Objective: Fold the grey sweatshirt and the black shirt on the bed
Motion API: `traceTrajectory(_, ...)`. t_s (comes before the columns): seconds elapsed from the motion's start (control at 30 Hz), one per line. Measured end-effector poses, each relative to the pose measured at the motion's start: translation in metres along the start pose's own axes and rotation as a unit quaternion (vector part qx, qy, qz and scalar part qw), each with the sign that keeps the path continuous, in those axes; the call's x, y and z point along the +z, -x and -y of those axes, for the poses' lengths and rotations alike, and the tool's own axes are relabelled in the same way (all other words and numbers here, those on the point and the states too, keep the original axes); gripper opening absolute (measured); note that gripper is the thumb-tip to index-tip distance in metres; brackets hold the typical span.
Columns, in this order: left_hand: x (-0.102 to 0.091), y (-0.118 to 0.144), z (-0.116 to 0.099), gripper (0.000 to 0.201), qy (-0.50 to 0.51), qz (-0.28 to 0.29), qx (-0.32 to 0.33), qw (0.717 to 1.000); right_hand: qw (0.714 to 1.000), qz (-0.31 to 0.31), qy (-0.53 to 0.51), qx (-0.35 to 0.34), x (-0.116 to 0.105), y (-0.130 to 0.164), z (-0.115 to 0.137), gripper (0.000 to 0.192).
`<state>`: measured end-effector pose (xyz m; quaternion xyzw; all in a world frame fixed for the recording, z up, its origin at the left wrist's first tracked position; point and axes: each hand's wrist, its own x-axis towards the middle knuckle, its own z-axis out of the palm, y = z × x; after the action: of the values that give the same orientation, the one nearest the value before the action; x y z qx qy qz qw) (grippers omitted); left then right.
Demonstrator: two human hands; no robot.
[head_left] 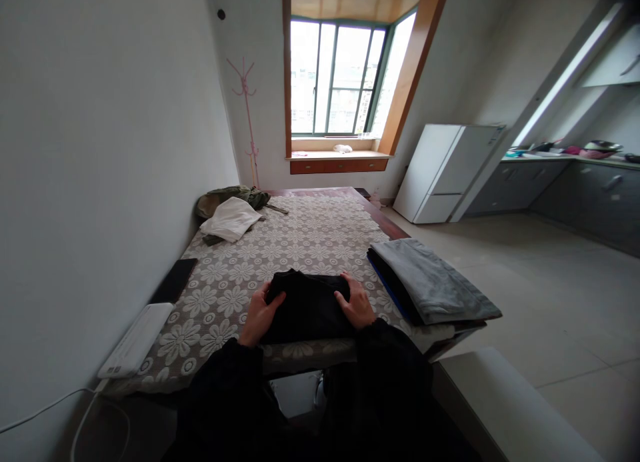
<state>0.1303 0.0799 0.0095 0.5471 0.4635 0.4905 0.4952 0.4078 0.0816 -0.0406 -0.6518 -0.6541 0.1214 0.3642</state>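
A folded black garment (310, 312) lies at the near edge of the table, right in front of me; its exact kind cannot be made out. My left hand (263, 312) grips its left side, thumb on top and the other fingers round the far edge. On the opposite side, my right hand (357, 302) holds it in the same way. To the right rests a stack of folded clothes, with grey trousers or similar cloth (435, 282) on top and black and blue layers beneath.
A patterned tablecloth (220, 272) covers the table. Along the left wall are a white power strip (137, 339) with a cord and a dark flat object (175, 280). A white cloth (233, 219) lies on a green bag (255, 195) at the far left. A bench (505, 402) stands right.
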Motion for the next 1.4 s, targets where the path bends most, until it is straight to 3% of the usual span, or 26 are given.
traceTrajectory(0.1,-0.001,0.008,-0.008,0.04,0.01,-0.001,0.036,0.999,0.998,-0.015,-0.035,0.043,-0.007,0.003,-0.003,0.067)
traceTrajectory(0.2,-0.004,0.015,-0.015,0.031,0.023,-0.014,0.073,0.997,0.98,0.029,-0.18,0.084,-0.023,0.004,-0.01,0.077)
traceTrajectory(0.33,-0.006,0.022,-0.023,0.026,0.006,-0.021,0.129,0.991,0.928,0.116,-0.341,0.094,-0.044,0.004,-0.013,0.061)
traceTrajectory(0.43,-0.007,0.024,-0.029,0.026,0.004,-0.032,0.162,0.986,0.924,0.053,-0.366,0.101,-0.051,0.006,-0.007,0.056)
traceTrajectory(0.57,-0.011,0.023,-0.033,0.034,0.013,-0.043,0.179,0.983,0.938,-0.019,-0.342,0.06,-0.053,0.007,0.001,0.054)
traceTrajectory(0.83,-0.016,0.023,-0.025,0.042,-0.013,-0.001,0.143,0.99,0.956,0.026,-0.292,0.031,-0.052,0.013,-0.003,0.051)
traceTrajectory(0.97,-0.015,0.022,-0.028,0.033,-0.017,-0.04,0.125,0.991,0.957,0.038,-0.285,0.022,-0.058,0.016,0.0,0.051)
traceTrajectory(1.07,-0.014,0.013,-0.028,0.037,0.018,-0.077,0.065,0.995,0.957,0.045,-0.285,0.024,-0.063,0.013,0.002,0.052)
traceTrajectory(1.2,-0.016,-0.008,-0.009,0.052,0.0,-0.057,-0.016,0.998,0.939,0.149,-0.301,0.078,-0.061,0.002,-0.001,0.052)
traceTrajectory(1.3,-0.017,-0.022,0.012,0.05,-0.09,-0.077,-0.018,0.993,0.913,0.212,-0.324,0.128,-0.052,-0.006,-0.008,0.052)
traceTrajectory(1.4,-0.018,-0.026,0.027,0.05,-0.135,-0.094,-0.01,0.986,0.909,0.225,-0.318,0.148,-0.045,-0.009,-0.015,0.05)
